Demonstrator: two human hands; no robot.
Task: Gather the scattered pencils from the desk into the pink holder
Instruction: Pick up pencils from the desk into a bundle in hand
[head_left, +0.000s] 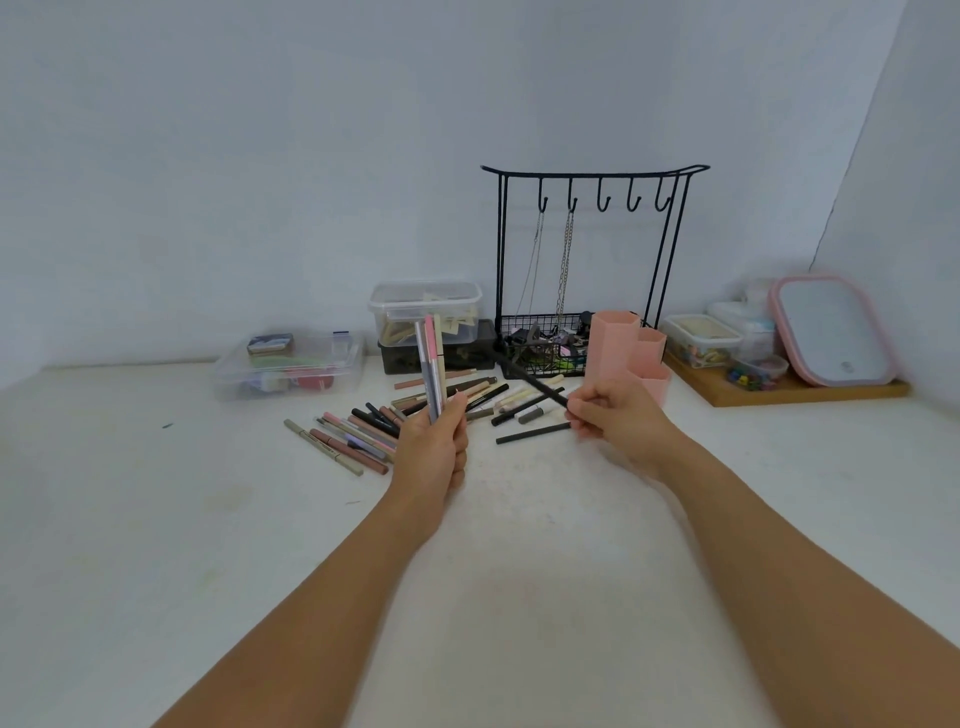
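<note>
**Both hands loaded, most pencils on the desk**

From my feed, the scattered pencils (363, 434) lie in a loose spread on the white desk (156, 519), toward its back edge near the wall. They are slim sticks in black, grey, dusty pink, beige and olive. One fan of them lies left of my left hand; another tangle lies between my two hands and runs back toward the wire basket. A single black pencil (530, 433) lies alone on the desk just in front of the right hand.

The pink holder (613, 348) stands upright near the back edge, right of centre, directly behind my right hand. It is a cluster of hexagonal tubes of different heights, tallest at the left. I cannot see into the tubes.

My left hand (434, 447) is raised off the desk, fingers curled tight around a small bunch of pencils (431, 364) held nearly upright: grey, pink and beige barrels, tips pointing up.

My right hand (618, 421) has its fingers drawn together in a pinch on the near end of a thin black pencil (530, 382), which slants up and away to the left over the pile.

Behind the pile sit a black hook stand (592, 249) with a wire basket base, stacked clear boxes (423, 306), and a clear box (288, 364) further left. A wooden tray (800, 392) occupies the back right corner.
</note>
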